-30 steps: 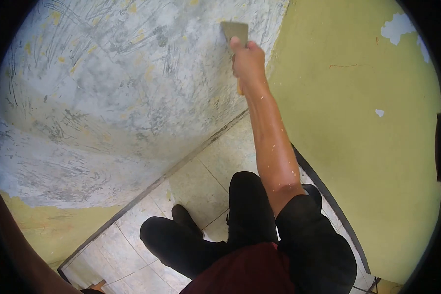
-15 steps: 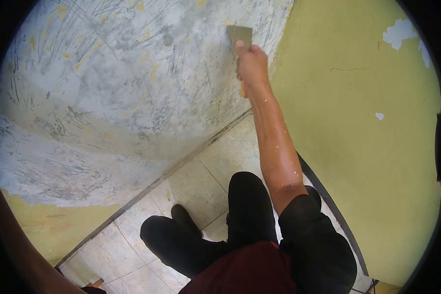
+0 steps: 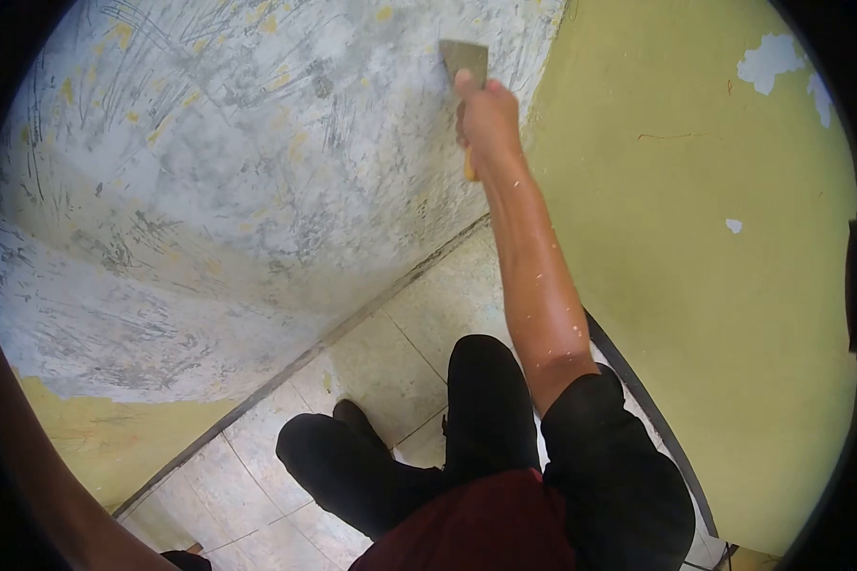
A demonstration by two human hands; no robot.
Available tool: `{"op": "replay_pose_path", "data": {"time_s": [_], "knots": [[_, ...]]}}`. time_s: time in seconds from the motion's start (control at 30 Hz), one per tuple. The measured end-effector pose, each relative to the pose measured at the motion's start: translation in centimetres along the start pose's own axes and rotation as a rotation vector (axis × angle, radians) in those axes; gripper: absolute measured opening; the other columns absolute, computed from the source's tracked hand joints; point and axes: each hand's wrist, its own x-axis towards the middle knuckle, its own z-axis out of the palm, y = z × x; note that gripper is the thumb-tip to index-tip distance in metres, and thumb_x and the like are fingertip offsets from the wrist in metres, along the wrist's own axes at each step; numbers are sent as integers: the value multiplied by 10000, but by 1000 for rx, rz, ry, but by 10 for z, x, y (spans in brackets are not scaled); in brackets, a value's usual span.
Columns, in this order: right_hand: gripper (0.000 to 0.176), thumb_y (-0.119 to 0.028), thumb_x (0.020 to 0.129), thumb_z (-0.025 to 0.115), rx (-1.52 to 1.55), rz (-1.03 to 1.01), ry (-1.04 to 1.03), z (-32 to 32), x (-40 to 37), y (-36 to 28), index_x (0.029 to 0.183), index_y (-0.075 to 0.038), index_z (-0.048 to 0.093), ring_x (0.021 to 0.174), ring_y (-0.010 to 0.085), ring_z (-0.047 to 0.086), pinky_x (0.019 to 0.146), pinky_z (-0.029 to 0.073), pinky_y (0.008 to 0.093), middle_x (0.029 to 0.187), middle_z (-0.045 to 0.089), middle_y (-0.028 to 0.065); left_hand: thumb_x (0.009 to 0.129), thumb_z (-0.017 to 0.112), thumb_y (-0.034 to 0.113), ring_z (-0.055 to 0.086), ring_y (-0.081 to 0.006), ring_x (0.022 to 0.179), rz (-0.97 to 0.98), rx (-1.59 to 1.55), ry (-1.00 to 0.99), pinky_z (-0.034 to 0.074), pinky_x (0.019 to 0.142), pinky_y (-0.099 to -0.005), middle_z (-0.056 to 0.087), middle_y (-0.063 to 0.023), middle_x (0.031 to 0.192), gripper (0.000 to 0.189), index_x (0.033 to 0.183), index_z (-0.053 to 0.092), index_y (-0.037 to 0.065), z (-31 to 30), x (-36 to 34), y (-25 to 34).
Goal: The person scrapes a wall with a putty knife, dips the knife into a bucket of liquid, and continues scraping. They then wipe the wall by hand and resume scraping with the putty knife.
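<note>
My right hand (image 3: 490, 122) is closed around a paint scraper (image 3: 466, 59) with a wide grey metal blade and a yellowish handle end below the fist. The thumb lies along the base of the blade. The blade is up against, or very close to, the scraped wall (image 3: 257, 190), which is whitish grey with dark scratches and yellow specks. Pale flakes stick to my right forearm. At the lower left only my left forearm (image 3: 38, 466) shows; the left hand is out of the picture.
A green painted wall (image 3: 676, 314) with white bare patches meets the scraped wall at a corner on the right. Green paint (image 3: 133, 438) also remains low on the left. Below are pale floor tiles (image 3: 390, 352), my bent legs (image 3: 490, 409) and a dark shoe (image 3: 357, 419).
My right hand and the scraper have shifted slightly upward in the picture. The grip is the same, and the view has moved a little.
</note>
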Motion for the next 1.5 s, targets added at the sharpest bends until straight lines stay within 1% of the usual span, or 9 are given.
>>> {"op": "replay_pose_path", "data": {"time_s": [0.1,0.2,0.37,0.47,0.6,1.0,1.07,1.4,1.5], "knots": [[218,-227,960,608,-33,134,-1,3,-10,12,841,-94,483,444,87,326,422,283,284,565,396,-34,631,337,1005,335,-432,1291,-2,8,23,273,989,-662,389,-266,1364,1182,1353,488,82,-3,6,-5],[221,-230,957,617,6,-34,-7,4,6,-16,845,-91,486,435,94,338,417,282,295,562,407,-27,631,337,1005,334,-432,1292,9,7,10,270,991,-663,389,-266,1364,1182,1354,487,82,0,0,-2],[222,-235,966,602,-5,151,-10,3,-9,6,843,-105,471,436,90,295,423,278,291,555,377,-48,631,337,1005,332,-432,1293,-1,-5,13,265,993,-665,389,-266,1364,1182,1356,486,83,0,-1,-1],[218,-241,963,607,-30,16,-39,-3,3,-7,853,-105,479,436,87,288,422,274,288,554,366,-55,631,336,1005,331,-432,1294,2,-6,2,262,994,-667,389,-266,1364,1183,1358,485,83,2,-6,-2],[228,-249,959,617,73,148,-34,1,-9,10,852,-111,472,434,83,287,417,263,280,548,360,-49,631,336,1005,330,-432,1295,-11,-11,-4,258,996,-668,389,-265,1364,1183,1359,483,84,1,-11,-5],[244,-245,950,621,-15,-27,-35,-2,-2,3,854,-74,475,433,113,335,438,301,330,544,399,-13,631,336,1004,326,-432,1298,-6,-55,-42,246,1001,-674,389,-265,1364,1184,1364,479,85,7,-30,16],[242,-232,944,626,-27,144,-17,-2,-6,10,838,-78,472,434,112,343,433,304,315,544,407,-13,631,336,1004,325,-432,1298,-17,-42,-20,244,1002,-675,389,-265,1364,1185,1364,479,86,-1,-22,7],[218,-245,942,631,-126,-83,44,7,8,1,889,-64,522,443,80,363,416,296,280,572,444,-37,631,335,1004,322,-432,1301,-16,-9,3,234,1006,-679,389,-264,1364,1186,1368,476,87,-13,-12,-3],[221,-246,928,656,-101,-240,57,11,18,9,947,-49,558,444,80,367,403,296,274,582,456,-33,631,335,1004,321,-432,1302,-10,-22,-27,231,1007,-681,389,-264,1364,1186,1369,475,87,-10,-18,1]]}}
